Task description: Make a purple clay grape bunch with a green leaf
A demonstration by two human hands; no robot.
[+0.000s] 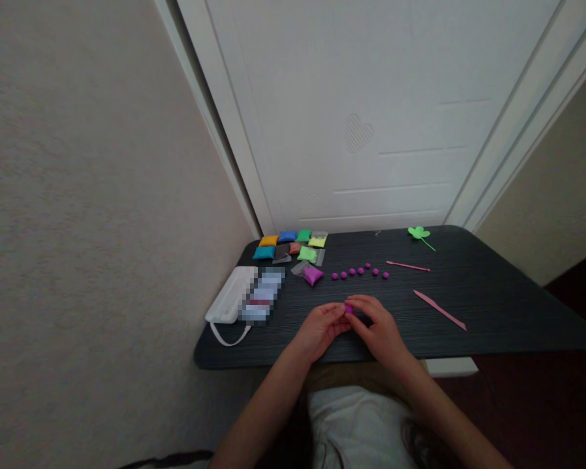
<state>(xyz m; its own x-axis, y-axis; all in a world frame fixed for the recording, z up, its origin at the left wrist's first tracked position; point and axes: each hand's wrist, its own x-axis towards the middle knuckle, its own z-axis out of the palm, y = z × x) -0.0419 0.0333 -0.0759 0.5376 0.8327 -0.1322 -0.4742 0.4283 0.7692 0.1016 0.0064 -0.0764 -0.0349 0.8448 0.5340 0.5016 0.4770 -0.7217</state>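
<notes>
Between the fingertips of both hands sits a small piece of purple modelling clay (348,309). My left hand (323,327) is closed on it from the left, thumb and fingers pinched. From the right, my right hand (377,326) pinches the same piece with thumb and forefinger. Just beyond the hands lies a row of several small purple clay balls (352,271), one set a little farther back. To the left of that row is an opened packet of purple clay (313,275).
Several coloured clay packets (288,236) lie at the back left of the dark table (512,312). A white power bank (232,296) is cabled to a phone (264,296). On the right are a pink knife tool (439,309), a thin pink stick (408,266) and a green clay clover (418,233).
</notes>
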